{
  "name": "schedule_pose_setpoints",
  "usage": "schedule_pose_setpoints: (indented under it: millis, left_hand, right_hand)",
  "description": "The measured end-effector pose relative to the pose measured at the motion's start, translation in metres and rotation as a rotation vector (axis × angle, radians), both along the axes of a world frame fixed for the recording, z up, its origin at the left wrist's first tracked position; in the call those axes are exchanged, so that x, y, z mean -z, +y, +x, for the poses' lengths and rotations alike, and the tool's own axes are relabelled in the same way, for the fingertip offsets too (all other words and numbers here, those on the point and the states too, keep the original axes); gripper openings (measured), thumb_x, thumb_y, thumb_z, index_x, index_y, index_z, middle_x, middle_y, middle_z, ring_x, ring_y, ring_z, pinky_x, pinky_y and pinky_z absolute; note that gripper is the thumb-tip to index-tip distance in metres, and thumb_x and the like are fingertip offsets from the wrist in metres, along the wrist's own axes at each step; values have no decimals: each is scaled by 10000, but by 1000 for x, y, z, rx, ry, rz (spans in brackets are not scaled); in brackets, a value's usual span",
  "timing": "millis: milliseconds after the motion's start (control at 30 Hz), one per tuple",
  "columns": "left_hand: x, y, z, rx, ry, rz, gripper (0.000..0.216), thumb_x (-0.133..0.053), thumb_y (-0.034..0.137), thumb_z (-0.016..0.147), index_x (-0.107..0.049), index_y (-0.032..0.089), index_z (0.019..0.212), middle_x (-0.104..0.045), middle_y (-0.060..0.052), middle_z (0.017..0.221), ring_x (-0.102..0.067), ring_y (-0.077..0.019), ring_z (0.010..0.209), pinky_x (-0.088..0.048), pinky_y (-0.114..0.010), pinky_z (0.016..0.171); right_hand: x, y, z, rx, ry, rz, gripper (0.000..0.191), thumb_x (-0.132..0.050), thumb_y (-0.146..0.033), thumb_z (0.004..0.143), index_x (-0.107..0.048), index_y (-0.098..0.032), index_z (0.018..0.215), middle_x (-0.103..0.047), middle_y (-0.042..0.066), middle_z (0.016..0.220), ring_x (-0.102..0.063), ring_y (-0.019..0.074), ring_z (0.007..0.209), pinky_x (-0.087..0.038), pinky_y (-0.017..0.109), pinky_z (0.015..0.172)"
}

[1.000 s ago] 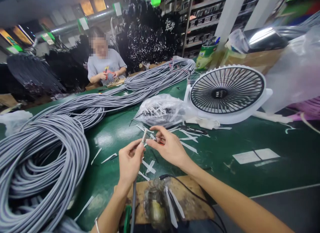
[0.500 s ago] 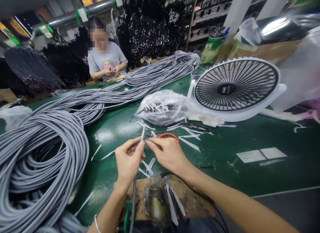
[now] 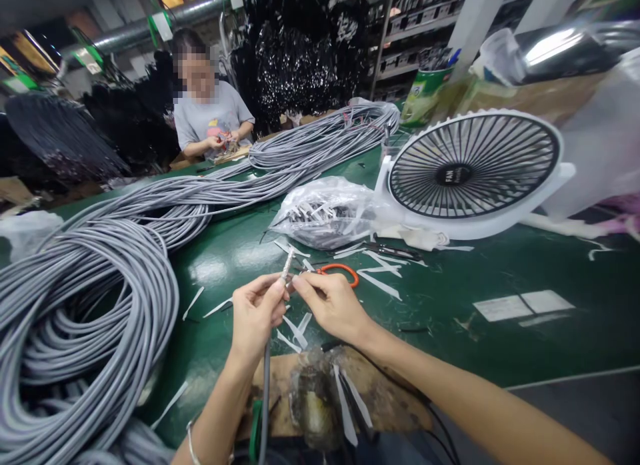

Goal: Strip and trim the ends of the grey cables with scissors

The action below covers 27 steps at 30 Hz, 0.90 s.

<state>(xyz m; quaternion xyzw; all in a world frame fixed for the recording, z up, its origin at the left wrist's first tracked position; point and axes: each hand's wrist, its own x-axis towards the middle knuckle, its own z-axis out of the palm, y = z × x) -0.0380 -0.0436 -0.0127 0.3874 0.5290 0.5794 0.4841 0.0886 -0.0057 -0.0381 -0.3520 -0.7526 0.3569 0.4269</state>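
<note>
A grey cable rises from the bottom edge into my left hand, whose thumb and fingers are closed on it near its end. The stripped, silvery tip sticks up above the thumb. My right hand pinches close beside the tip, thumb against forefinger; what sits between those fingertips is too small to make out. Just behind the right hand lie orange-handled scissors, partly covered by it. White paper-like strips are scattered on the green table around both hands.
Large coils of grey cable cover the left side. A clear plastic bag of small pieces and a white fan stand ahead. Below my hands is a stained wooden board with a metal block. A co-worker sits across the table.
Both hands stay together at the cable end with only slight shifts of the fingers. The silvery tip leans a little more to the right. The co-worker's hands have moved slightly.
</note>
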Motion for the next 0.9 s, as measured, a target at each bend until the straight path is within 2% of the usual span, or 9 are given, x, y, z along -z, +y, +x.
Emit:
schedule_pose_setpoints:
  millis: [233,433,500,633,800,900]
  left_hand:
    - [-1,0,5,-18,87,-54,330,-725,372,554,-685,89,719,-542,17,496,-324,-7,338,-249,-138,312]
    - [6,1,5,-54,156,-1,301,-703,367,578,-700,105,726,-573,6,486,-382,-37,343,-323,-160,333]
    - [9,-1,6,-79,260,68,249,-676,339,624,-710,118,732,-624,-20,542,-480,-76,410,-398,-180,394]
    - [12,-4,5,-146,531,186,175,-624,275,693,-730,142,735,-686,-50,645,-578,-126,540,-463,-204,504]
    - [11,-2,2,-81,467,106,197,-604,266,691,-732,127,747,-688,-54,608,-582,-140,491,-464,-220,469]
    - [12,-2,2,-124,544,166,180,-599,245,696,-732,136,750,-678,-44,605,-563,-126,488,-451,-210,476]
  right_hand:
    - [3,-1,2,79,-95,81,445,-364,-374,896,-553,-163,552,-386,-33,431,-309,73,404,-217,226,437]
    - [3,-4,1,210,-152,400,402,-381,-291,894,-549,-174,548,-482,-5,447,-399,85,419,-264,231,493]
    - [3,-4,1,214,-160,399,411,-376,-299,895,-542,-175,540,-483,-4,444,-399,87,418,-264,229,490]
    - [2,-3,0,193,-156,270,449,-367,-324,903,-495,-178,499,-423,-29,399,-335,76,379,-236,220,444]
    - [6,-5,-1,275,-214,527,382,-405,-256,892,-566,-165,558,-550,8,473,-438,86,434,-277,230,509]
    - [7,-3,-1,276,-252,491,397,-393,-280,898,-567,-171,558,-546,4,462,-433,87,423,-268,231,496]
